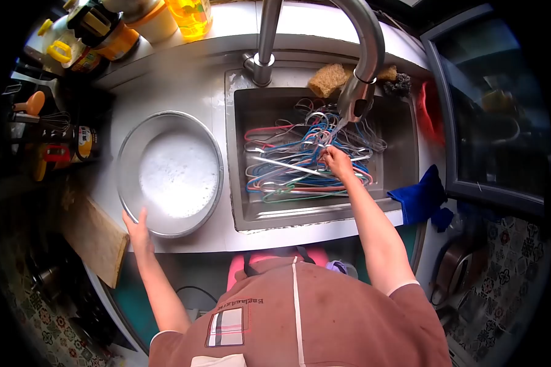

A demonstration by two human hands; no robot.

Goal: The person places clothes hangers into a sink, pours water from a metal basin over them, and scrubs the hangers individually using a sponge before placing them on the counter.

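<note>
Many thin hangers [306, 162] in blue, red, green, white and grey lie tangled in the dark grey sink [398, 171]. My right hand [337, 160] reaches over the middle of the pile, its fingers closed at the hangers under the faucet head [356, 98]. Water seems to run from the faucet onto them. Left of the sink stands a large round metal basin [176, 174] with foamy white liquid in it. At the basin's lower left rim, my left hand [138, 227] grips the edge, thumb on the inner side.
A yellow sponge [328, 80] and a dark scrubber [399, 85] sit behind the sink. The blue cloth [419, 196] hangs at its right corner, near an open window [496, 110]. Jars and bottles [190, 17] line the back left. A wooden board [92, 232] leans at the lower left.
</note>
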